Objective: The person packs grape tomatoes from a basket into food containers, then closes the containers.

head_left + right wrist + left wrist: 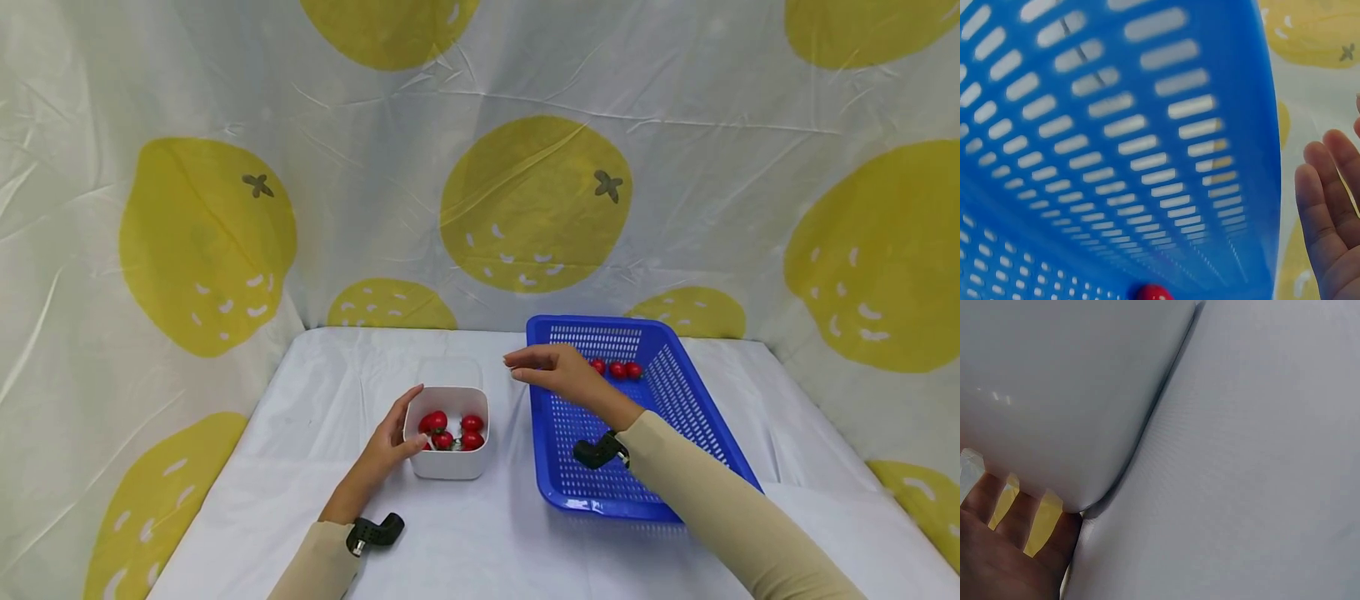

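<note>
In the head view, a white square container [447, 467] stands on the table with several cherry tomatoes [443, 440] inside. My left hand [386, 442] holds it at the left side, thumb at the rim and fingers along the outer wall. The left wrist view shows those fingers [1016, 519] against the smooth wall. My right hand [558, 372] hovers over the left rim of a blue slotted basket [551, 493], fingers extended towards the container and nothing seen in them. In the right wrist view the fingers [1325, 215] are straight beside the basket wall [1210, 125].
More cherry tomatoes [617, 370] lie at the far end of the basket, one tomato [1154, 292] showing low in the right wrist view. Just behind the container is a clear plastic piece [450, 369]. A lemon-patterned curtain [375, 183] hangs behind the white-covered table [330, 400].
</note>
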A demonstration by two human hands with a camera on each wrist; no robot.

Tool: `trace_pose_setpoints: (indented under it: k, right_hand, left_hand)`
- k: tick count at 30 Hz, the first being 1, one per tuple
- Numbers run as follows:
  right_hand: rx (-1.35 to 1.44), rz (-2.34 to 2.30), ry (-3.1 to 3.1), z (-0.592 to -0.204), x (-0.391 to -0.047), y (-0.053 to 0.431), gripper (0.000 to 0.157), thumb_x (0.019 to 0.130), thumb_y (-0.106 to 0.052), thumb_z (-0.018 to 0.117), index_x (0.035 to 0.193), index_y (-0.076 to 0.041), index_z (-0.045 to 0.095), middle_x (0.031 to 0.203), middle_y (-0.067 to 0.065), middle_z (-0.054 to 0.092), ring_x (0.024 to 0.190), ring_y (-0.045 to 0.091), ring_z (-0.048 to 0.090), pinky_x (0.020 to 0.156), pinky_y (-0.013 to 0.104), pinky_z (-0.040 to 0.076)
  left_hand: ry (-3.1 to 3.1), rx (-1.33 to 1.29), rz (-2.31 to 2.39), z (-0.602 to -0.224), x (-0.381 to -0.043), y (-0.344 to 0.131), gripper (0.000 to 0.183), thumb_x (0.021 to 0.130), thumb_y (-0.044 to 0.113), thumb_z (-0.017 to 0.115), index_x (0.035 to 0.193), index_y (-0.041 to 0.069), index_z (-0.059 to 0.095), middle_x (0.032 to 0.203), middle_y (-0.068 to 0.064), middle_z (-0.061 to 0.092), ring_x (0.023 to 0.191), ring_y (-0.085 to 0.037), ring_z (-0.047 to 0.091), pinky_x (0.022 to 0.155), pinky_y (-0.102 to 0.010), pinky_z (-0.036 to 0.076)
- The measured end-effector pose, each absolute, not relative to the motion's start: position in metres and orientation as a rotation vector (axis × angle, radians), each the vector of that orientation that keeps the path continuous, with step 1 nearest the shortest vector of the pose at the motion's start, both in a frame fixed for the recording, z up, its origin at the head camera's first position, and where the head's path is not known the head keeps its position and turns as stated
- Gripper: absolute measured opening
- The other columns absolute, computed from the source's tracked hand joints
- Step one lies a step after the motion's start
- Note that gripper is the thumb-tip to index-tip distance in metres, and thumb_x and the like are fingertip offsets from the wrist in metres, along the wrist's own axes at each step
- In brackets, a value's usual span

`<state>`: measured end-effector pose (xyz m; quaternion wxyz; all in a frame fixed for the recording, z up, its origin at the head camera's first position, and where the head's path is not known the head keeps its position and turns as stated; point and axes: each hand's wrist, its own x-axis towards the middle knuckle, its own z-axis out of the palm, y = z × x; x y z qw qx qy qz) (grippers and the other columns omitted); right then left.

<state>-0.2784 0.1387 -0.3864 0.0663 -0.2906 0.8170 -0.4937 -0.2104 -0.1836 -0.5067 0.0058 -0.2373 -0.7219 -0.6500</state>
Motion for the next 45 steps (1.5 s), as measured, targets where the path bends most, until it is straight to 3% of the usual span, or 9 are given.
trace_pose_setpoints:
  k: [10, 15, 20, 25, 32, 38, 45]
  right_hand:
    - [-0.741, -1.532, 2.477, -0.389, -0.285, 0.152, 0.038, 0.089, -0.032, 0.069, 0.122, -0.012, 0.068, 0.121, 0.007, 0.066, 0.11, 0.02, 0.063, 0.089, 0.036, 0.053]
    - [-0.75, -1.548, 2.484, -0.387, -0.29, 0.161, 0.04, 0.091, -0.03, 0.068, 0.124, -0.009, 0.066, 0.123, 0.011, 0.065, 0.112, 0.022, 0.062, 0.093, 0.035, 0.051]
    - [-0.735, -1.599, 2.473, -0.381, -0.294, 0.173, 0.039, 0.091, -0.027, 0.067, 0.124, -0.006, 0.065, 0.123, 0.016, 0.064, 0.111, 0.024, 0.062, 0.093, 0.033, 0.051]
    - [-0.662, -1.572, 2.536, -0.39, -0.305, 0.189, 0.044, 0.09, -0.033, 0.067, 0.127, -0.009, 0.063, 0.126, 0.012, 0.063, 0.112, 0.024, 0.062, 0.097, 0.041, 0.048]
    - [-0.534, -1.525, 2.63, -0.398, -0.316, 0.207, 0.047, 0.089, -0.039, 0.067, 0.128, -0.012, 0.064, 0.128, 0.008, 0.062, 0.117, 0.024, 0.058, 0.099, 0.045, 0.046]
    - [-0.478, -1.504, 2.665, -0.407, -0.323, 0.221, 0.043, 0.092, -0.031, 0.066, 0.127, -0.008, 0.063, 0.128, 0.011, 0.062, 0.115, 0.028, 0.059, 0.099, 0.047, 0.045]
    - [-0.457, -1.457, 2.744, -0.413, -0.33, 0.234, 0.042, 0.091, -0.031, 0.067, 0.126, -0.007, 0.064, 0.126, 0.01, 0.063, 0.116, 0.027, 0.058, 0.098, 0.046, 0.046]
  left_hand:
    - [-2.247, -0.734, -2.045, -0.51, -0.208, -0.188, 0.073, 0.09, 0.013, 0.06, 0.153, 0.019, 0.023, 0.16, -0.004, 0.016, 0.147, -0.028, 0.004, 0.113, -0.053, 0.014]
    - [-2.205, -0.78, -2.078, -0.509, -0.208, -0.19, 0.074, 0.09, 0.008, 0.059, 0.154, 0.018, 0.022, 0.159, -0.01, 0.016, 0.147, -0.027, 0.008, 0.115, -0.045, 0.016]
    - [-2.21, -0.785, -2.061, -0.509, -0.21, -0.19, 0.074, 0.09, 0.011, 0.06, 0.154, 0.019, 0.022, 0.16, -0.008, 0.014, 0.147, -0.024, 0.003, 0.115, -0.037, 0.016]
    - [-2.203, -0.807, -2.073, -0.511, -0.211, -0.189, 0.076, 0.09, 0.01, 0.06, 0.154, 0.013, 0.019, 0.16, -0.013, 0.012, 0.147, -0.029, 0.003, 0.112, -0.023, 0.022]
    - [-2.211, -0.759, -2.106, -0.507, -0.21, -0.187, 0.074, 0.09, 0.011, 0.06, 0.154, 0.016, 0.021, 0.159, -0.005, 0.016, 0.147, -0.025, 0.007, 0.115, -0.044, 0.016]
    - [-2.237, -0.76, -2.073, -0.51, -0.212, -0.188, 0.074, 0.09, 0.013, 0.061, 0.153, 0.02, 0.023, 0.16, -0.004, 0.016, 0.147, -0.026, 0.003, 0.115, -0.04, 0.016]
    - [-2.231, -0.786, -2.067, -0.511, -0.215, -0.187, 0.074, 0.091, 0.013, 0.06, 0.154, 0.02, 0.022, 0.159, -0.006, 0.017, 0.146, -0.027, 0.011, 0.113, -0.034, 0.023]
